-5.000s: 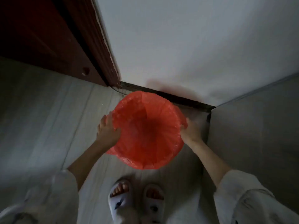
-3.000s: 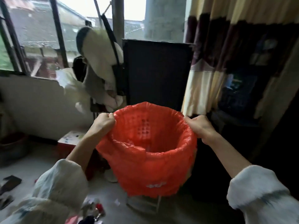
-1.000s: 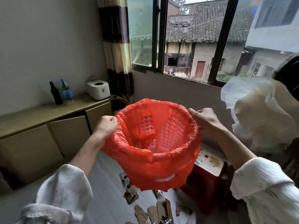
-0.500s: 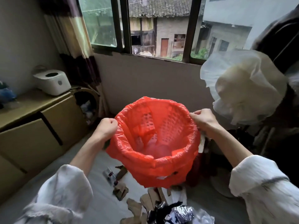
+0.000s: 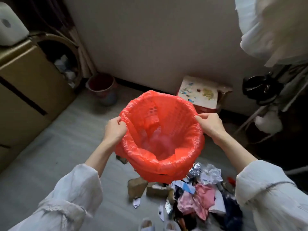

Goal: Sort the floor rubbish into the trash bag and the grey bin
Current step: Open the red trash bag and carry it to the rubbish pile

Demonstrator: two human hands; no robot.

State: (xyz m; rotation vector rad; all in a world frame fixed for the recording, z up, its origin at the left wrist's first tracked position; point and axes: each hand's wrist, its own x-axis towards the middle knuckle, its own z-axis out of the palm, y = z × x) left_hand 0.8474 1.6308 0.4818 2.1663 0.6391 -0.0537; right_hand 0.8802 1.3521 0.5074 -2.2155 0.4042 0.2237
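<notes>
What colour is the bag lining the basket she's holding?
Red-orange; the bag shows clearly in the head view, its only view.

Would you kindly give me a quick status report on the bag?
Left hand, right hand both gripping red trash bag rim. Bag open, held above floor rubbish. Nothing blocking.

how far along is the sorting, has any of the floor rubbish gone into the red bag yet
Done: the red trash bag lines a perforated basket, its mouth open; nothing shows inside it. In hand: the left hand and right hand grip the rim on opposite sides, holding it above the floor. Left: all the sorting. The rubbish pile of foil, paper, pink wrappers and cardboard pieces lies on the floor.
</notes>
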